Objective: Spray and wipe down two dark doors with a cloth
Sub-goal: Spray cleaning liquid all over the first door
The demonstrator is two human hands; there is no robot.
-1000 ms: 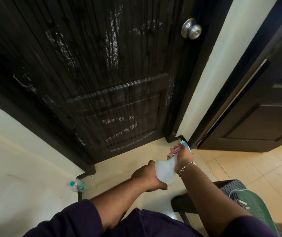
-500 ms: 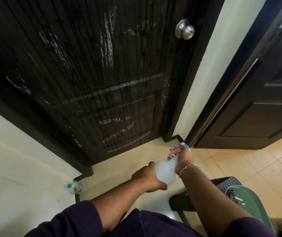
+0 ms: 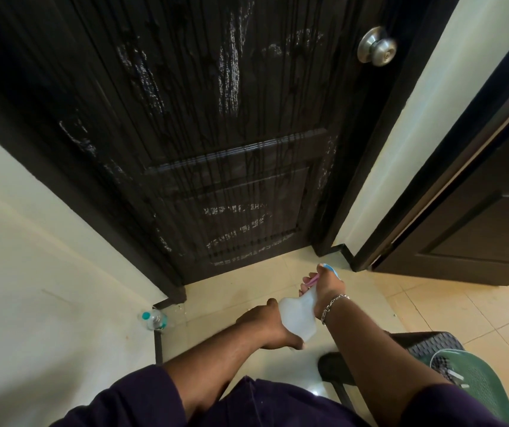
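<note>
A small clear bottle point(image 3: 154, 319) with a teal cap lies on the floor at the far left, against the cream wall point(image 3: 31, 272) and just beside the foot of the door frame.

The first dark door point(image 3: 216, 134) stands closed, filling the upper left and centre. Its surface is wet: dark run lines stream down the panels, with pale streaks on the upper part and near the bottom rail. A round metal knob point(image 3: 376, 47) sits at its upper right edge.

Below the door, the left hand point(image 3: 265, 326) is closed around the lower body of a translucent white spray bottle point(image 3: 296, 315), cupping it from the left side and underneath. The right hand point(image 3: 325, 288) is wrapped around the neck of the same bottle, fingers on the pink trigger; a blue part of the head shows at the fingertips. A chain bracelet point(image 3: 333, 306) circles the right wrist. Both arms come out of dark purple sleeves.

A narrow strip of cream wall separates the first door from the second dark door point(image 3: 478, 211), which stands at the right edge above tan floor tiles point(image 3: 447, 303).

At lower right, a dark woven stool point(image 3: 425, 343) stands beside the right forearm, with a green plastic item point(image 3: 478, 383) partly over it.
</note>
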